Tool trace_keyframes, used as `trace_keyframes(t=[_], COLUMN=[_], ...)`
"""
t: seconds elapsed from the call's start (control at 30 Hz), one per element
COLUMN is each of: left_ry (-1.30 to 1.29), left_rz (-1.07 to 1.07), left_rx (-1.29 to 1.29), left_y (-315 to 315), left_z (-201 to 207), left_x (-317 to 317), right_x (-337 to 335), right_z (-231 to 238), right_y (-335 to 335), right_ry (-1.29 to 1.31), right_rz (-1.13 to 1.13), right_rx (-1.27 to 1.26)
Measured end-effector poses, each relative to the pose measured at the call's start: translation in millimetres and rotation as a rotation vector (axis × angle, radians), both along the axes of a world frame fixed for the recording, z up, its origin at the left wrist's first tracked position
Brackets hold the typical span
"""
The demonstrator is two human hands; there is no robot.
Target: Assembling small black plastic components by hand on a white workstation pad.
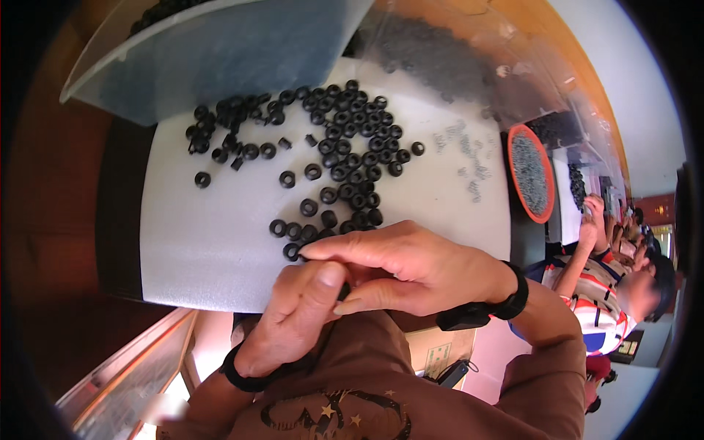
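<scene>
My left hand (293, 315) and my right hand (403, 268) meet at the near edge of a white foam sheet (213, 249). Both have their fingers pinched together around something small and dark that is mostly hidden between them. The right forefinger reaches left to a black rubber ring (291, 251) at the near end of the pile. Many black rubber rings (352, 154) lie scattered over the sheet, thickest in the middle and at the far left. Each wrist carries a black band.
A clear plastic bin (220, 51) tilts over the sheet's far edge. An orange-rimmed dish (530, 174) of small grey parts stands to the right, with small metal bits (469, 158) beside it. Another person in a striped shirt (601, 293) works at right.
</scene>
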State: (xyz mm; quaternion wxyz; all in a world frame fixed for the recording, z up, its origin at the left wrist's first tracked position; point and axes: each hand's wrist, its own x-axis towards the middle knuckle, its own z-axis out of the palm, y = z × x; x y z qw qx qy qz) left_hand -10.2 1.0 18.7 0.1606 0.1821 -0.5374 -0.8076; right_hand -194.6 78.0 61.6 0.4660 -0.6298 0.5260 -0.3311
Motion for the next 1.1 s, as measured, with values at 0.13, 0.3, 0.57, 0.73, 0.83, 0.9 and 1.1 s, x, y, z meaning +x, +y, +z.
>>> trace_keyframes(t=[0.13,0.3,0.57,0.73,0.83,0.9,1.1], left_ry=[0.057,0.177,0.208,0.194,0.193,0.172,0.179], left_rz=[0.117,0.052,-0.108,-0.085,-0.097,-0.106,-0.082], left_rx=[0.082,0.083,0.115,0.007,0.001,0.005,-0.021], left_y=[6.2,2.9,-0.2,0.8,1.5,2.4,3.3], left_z=[-19.1,-30.1,-23.6,-18.4,-15.7,-17.6,-14.9], left_x=[5.2,10.1,7.7,9.3,6.2,7.0,8.0], right_x=[9.7,25.2,-3.0,-56.0,-106.3,-136.8,-130.8], right_z=[11.0,21.6,70.6,119.6,134.9,133.6,119.7], right_y=[0.9,14.2,35.9,26.1,10.8,1.3,-0.7], right_ry=[0.079,0.418,0.633,0.471,0.630,0.702,0.549], right_rz=[-0.021,-0.065,-0.206,-0.723,-0.877,-0.975,-0.950], right_rx=[-0.228,-0.373,-0.348,-0.287,-0.354,-0.360,-0.262])
